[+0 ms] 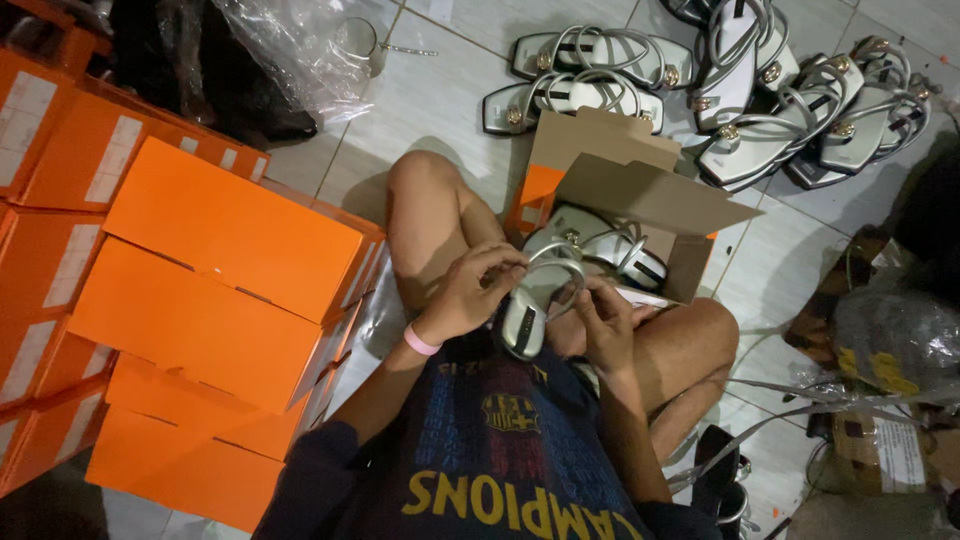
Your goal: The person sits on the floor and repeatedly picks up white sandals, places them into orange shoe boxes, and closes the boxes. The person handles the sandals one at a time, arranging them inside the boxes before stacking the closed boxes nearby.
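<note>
**Silver sandal held between both hands over the lap**

Silver straps and a pale footbed mark the sandal (528,305) that we hold in front of our chest, just above our crossed legs. Its long axis runs roughly from our body outward, with the heel end hanging low toward our shirt and the toe end pointing up toward the open box. Our left hand (470,290) closes its fingers around the upper straps from the left side, and a pink band sits on that wrist. Our right hand (603,315) pinches the strap loop on the right side, fingers curled narrow. Both hands are on the sandal and equally near it; neither is free.

Just beyond the hands, touching our knees, stands an open cardboard shoebox (640,215) with its flaps raised. Another silver sandal (600,245) lies inside it, straps up. The box lies straight ahead of the held sandal, along the line of its toe.

Farther out on the tiled floor (420,100), a loose group of matching sandals (790,110) lies spread to the upper right. To our left a stack of closed orange boxes (220,290) rises close beside our leg. Crumpled clear plastic (290,50) lies behind that stack, and bags and packing scraps (880,380) crowd the right edge.
</note>
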`<state>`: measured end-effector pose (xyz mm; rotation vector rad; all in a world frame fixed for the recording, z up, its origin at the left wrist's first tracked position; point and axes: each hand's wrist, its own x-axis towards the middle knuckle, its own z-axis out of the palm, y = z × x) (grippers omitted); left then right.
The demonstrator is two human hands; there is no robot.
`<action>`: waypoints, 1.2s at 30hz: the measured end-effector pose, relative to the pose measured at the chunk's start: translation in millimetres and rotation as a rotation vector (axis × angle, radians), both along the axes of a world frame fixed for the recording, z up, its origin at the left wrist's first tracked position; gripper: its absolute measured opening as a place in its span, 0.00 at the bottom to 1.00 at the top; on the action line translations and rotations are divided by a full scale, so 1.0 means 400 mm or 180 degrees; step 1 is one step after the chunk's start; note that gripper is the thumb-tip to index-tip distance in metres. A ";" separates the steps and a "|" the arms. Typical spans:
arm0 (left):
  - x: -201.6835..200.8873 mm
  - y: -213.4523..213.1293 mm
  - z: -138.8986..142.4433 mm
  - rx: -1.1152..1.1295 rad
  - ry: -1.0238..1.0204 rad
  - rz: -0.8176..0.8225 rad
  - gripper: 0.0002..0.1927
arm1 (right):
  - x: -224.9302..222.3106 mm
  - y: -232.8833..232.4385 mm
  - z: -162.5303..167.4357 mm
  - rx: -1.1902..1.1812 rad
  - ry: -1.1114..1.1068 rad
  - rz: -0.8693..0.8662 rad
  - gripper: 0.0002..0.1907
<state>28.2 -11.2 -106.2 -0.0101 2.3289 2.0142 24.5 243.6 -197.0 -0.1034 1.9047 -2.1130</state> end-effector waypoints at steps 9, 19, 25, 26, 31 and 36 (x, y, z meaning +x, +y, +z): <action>0.016 0.019 0.037 -0.0644 0.0502 -0.0016 0.06 | 0.039 0.023 -0.045 0.0073 0.0150 -0.0170 0.10; 0.023 0.014 0.042 -0.0905 0.0756 -0.0331 0.08 | 0.052 0.014 0.003 0.0192 -0.0245 0.0117 0.11; 0.007 0.041 0.037 -0.0715 0.0212 -0.0575 0.11 | 0.039 0.006 0.023 0.0433 -0.0125 0.0310 0.10; 0.007 0.044 0.033 -0.0720 0.0183 -0.0596 0.11 | 0.040 0.005 0.023 0.0438 -0.0132 0.0232 0.10; 0.018 0.049 0.006 -0.1076 0.0186 -0.0381 0.10 | 0.041 0.006 0.016 0.0517 -0.0482 0.0145 0.10; 0.002 0.053 -0.014 -0.1178 -0.0013 -0.0249 0.10 | 0.021 0.009 0.010 0.0229 -0.0881 0.0096 0.11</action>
